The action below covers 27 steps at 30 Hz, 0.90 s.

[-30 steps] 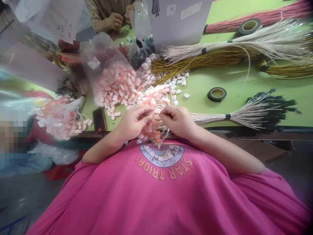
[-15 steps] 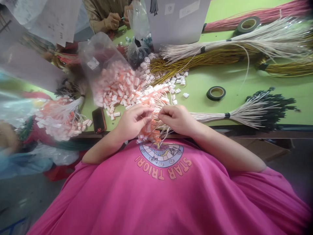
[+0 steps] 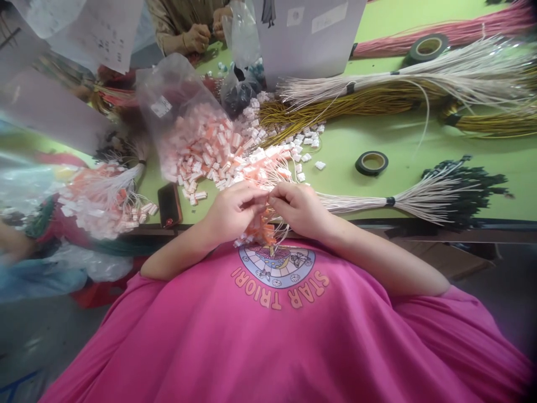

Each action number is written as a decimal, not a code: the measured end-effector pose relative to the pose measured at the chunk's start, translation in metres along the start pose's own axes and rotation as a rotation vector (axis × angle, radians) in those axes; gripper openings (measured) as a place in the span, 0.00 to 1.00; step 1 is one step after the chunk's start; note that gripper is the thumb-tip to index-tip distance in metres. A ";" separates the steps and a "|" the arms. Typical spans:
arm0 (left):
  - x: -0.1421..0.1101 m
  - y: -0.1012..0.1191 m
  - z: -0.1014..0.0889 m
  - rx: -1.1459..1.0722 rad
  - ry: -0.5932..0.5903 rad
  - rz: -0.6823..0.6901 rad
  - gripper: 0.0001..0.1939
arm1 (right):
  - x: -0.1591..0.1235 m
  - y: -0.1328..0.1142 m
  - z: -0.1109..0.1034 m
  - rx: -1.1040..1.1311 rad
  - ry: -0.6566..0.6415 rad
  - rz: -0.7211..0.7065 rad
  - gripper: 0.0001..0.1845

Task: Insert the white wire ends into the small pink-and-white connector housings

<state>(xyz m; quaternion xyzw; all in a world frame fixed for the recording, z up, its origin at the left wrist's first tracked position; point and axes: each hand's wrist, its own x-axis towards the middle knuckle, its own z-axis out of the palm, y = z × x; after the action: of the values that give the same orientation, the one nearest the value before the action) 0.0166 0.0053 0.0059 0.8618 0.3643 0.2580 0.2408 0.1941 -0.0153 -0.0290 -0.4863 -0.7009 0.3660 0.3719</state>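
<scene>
My left hand (image 3: pixel 235 211) and my right hand (image 3: pixel 301 208) meet fingertip to fingertip over the table's front edge. My left thumb and fingers are pinched together, and the small thing between them is hidden. With its fingers curled, my right hand pinches a thin white wire from the bundle (image 3: pixel 352 202) that runs beneath it. White wires with orange and white connectors (image 3: pixel 262 232) hang below and between my hands. Just beyond lies a heap of white and orange connector housings (image 3: pixel 210 151), partly inside a clear plastic bag (image 3: pixel 172 84).
Right of my hands lie a tape roll (image 3: pixel 372 163) and the bundle's black connector ends (image 3: pixel 470 190). Yellow wires (image 3: pixel 361 101) and white wires (image 3: pixel 444 70) lie behind. A phone (image 3: pixel 170 205) sits left, near more wired connectors (image 3: pixel 100 196). Across the table are a co-worker's hands (image 3: pixel 197 38).
My right hand has shifted slightly left, so its fingertips now touch or nearly touch those of my left hand. At far left, another person's blurred arm has moved.
</scene>
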 end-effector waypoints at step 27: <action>-0.053 -0.150 -0.068 0.579 -0.095 -0.430 0.10 | -0.013 0.014 -0.041 0.211 -0.638 -0.276 0.10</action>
<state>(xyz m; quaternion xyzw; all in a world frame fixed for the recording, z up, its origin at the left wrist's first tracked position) -0.1329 0.0734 -0.0482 0.8090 0.5836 0.0475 0.0523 0.2388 -0.0184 -0.0245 -0.2074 -0.7992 0.5158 0.2286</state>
